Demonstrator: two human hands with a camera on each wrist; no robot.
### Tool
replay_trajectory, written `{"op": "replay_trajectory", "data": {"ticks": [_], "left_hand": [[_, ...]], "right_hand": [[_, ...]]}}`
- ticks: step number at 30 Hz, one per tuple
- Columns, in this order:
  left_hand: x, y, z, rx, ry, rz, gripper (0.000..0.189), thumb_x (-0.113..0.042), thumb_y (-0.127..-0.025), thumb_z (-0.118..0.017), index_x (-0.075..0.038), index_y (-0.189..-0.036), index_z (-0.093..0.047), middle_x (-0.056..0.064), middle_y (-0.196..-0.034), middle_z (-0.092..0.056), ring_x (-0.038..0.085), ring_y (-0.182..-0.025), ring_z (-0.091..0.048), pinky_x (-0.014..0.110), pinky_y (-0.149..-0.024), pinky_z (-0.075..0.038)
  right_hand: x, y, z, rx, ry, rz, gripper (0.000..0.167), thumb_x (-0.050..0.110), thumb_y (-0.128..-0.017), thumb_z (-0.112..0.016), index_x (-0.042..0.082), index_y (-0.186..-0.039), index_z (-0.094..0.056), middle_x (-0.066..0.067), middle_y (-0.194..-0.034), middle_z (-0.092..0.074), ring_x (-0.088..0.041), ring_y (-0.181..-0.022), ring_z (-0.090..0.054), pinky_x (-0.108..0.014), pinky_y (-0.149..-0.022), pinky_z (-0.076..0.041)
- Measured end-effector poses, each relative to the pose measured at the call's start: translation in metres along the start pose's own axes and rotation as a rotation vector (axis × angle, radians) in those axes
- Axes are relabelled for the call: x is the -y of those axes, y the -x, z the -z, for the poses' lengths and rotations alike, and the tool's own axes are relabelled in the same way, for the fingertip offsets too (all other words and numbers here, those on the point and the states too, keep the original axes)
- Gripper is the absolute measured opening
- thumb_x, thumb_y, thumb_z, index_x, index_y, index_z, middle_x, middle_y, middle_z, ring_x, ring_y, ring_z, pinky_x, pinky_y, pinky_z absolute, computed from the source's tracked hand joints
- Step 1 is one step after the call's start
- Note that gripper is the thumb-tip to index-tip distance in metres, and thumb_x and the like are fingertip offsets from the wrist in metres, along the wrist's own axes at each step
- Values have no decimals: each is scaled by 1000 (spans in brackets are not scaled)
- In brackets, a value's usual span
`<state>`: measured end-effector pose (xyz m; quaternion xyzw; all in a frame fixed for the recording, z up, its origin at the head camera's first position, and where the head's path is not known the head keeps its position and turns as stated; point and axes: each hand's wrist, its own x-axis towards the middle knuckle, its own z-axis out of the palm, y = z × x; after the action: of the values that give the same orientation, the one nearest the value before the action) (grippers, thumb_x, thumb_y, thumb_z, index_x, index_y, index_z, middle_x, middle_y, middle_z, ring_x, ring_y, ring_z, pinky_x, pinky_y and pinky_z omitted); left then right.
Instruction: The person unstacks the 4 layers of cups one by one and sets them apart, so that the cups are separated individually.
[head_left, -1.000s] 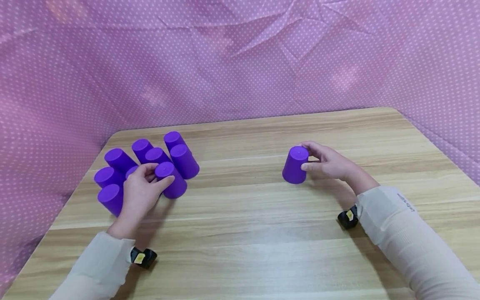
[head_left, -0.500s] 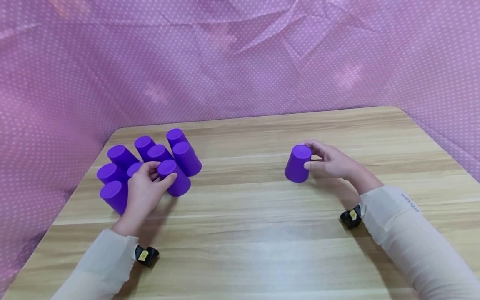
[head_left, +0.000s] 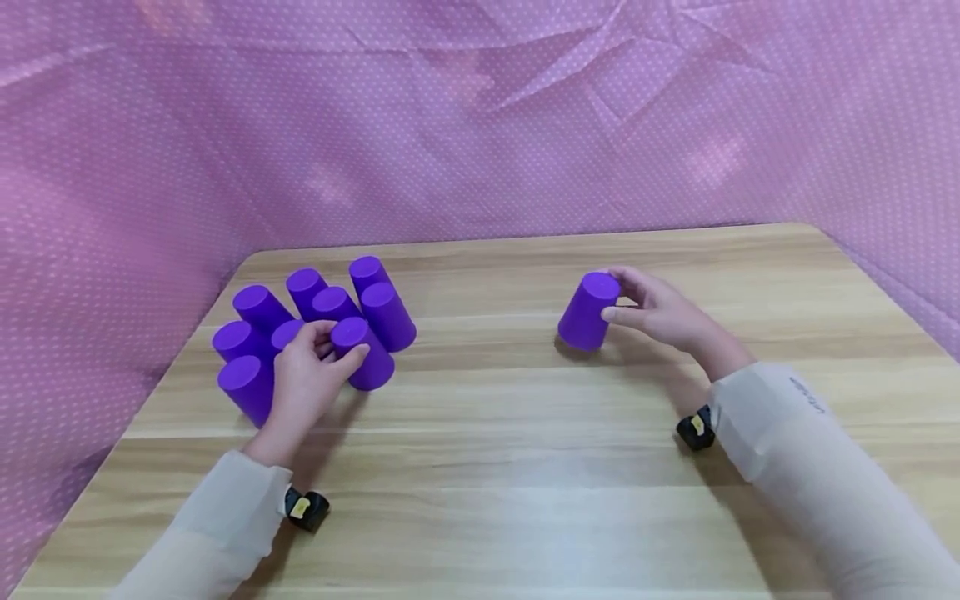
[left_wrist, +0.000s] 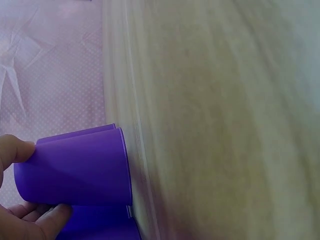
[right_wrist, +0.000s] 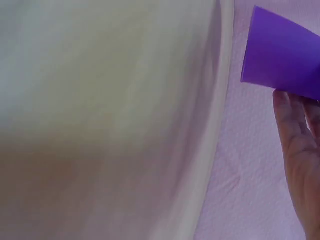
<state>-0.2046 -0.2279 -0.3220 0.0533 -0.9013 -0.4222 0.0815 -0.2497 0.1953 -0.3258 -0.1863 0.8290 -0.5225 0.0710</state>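
Observation:
My left hand [head_left: 309,375] pinches an upside-down purple cup [head_left: 367,358] between thumb and fingers, at the front right of a cluster of like cups. In the left wrist view this cup [left_wrist: 75,167] has its wide rim at the wood, and other cups show behind it. On the right side, my right hand [head_left: 656,312] grips another upside-down purple cup [head_left: 585,317] from its right, thumb in front. That cup tilts slightly, with a shadow under its rim. In the right wrist view the cup [right_wrist: 282,55] appears raised off the table, fingers along its side.
Several more upside-down purple cups [head_left: 388,317] stand close together at the left, around my left hand. The wooden table [head_left: 487,467] has rounded far corners, and a pink dotted cloth [head_left: 465,133] hangs behind it. Black wrist cameras [head_left: 306,510] sit below both sleeves.
My right hand has lifted its cup a little from the table and tilted it. The left hand keeps its grip in place; the whole view has shifted slightly.

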Motion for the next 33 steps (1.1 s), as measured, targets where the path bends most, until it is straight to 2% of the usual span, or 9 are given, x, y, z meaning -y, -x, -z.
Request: {"op": "replay_trajectory", "data": {"ticks": [4, 12, 18, 21, 28, 33], "left_hand": [[1, 0, -2, -9, 2, -13, 53, -22, -80, -72, 3, -120, -49, 24, -120, -57, 33, -113, -56, 38, -94, -49], [4, -1, -5, -15, 23, -18, 51, -23, -80, -72, 2, -119, -50, 22, -120, -58, 32, -112, -57, 37, -95, -49], [6, -3, -4, -9, 25, -17, 53, -25, -80, -72, 1, -120, -50, 21, -121, -57, 31, -113, -56, 37, -95, -49], [7, -4, -2, -3, 28, -17, 53, -25, -80, -72, -1, -121, -49, 20, -122, -57, 30, -114, -56, 37, -95, -48], [6, -6, 1, 1, 37, -22, 51, -23, -81, -72, 0, -120, -49, 19, -122, -57, 30, -114, -55, 36, -95, -49], [6, -5, 1, -19, 48, -32, 50, -19, -80, -72, 3, -119, -50, 22, -120, -57, 32, -113, -56, 36, -95, -49]], "right_hand": [[12, -22, -15, 7, 17, 29, 54, 11, -89, -61, -1, -136, -37, -19, -128, -51, -31, -122, -45, -47, -106, -35], [36, -66, -55, -65, 127, 16, 53, 21, -88, -64, 8, -134, -42, -13, -126, -53, -27, -119, -49, -44, -100, -43], [50, -96, -88, -158, 98, 28, 55, 17, -86, -66, 5, -135, -41, -16, -129, -52, -32, -118, -52, -43, -97, -46], [57, -110, -107, -179, 94, 35, 55, 15, -86, -66, 3, -133, -41, -17, -128, -52, -32, -117, -53, -42, -98, -46], [73, -132, -146, -165, 96, -30, 53, 20, -87, -65, 8, -133, -43, -11, -127, -55, -25, -116, -53, -36, -99, -45], [79, -142, -166, -183, 83, -36, 50, 19, -86, -66, 9, -130, -45, -10, -124, -57, -23, -115, -54, -34, -99, -45]]}}
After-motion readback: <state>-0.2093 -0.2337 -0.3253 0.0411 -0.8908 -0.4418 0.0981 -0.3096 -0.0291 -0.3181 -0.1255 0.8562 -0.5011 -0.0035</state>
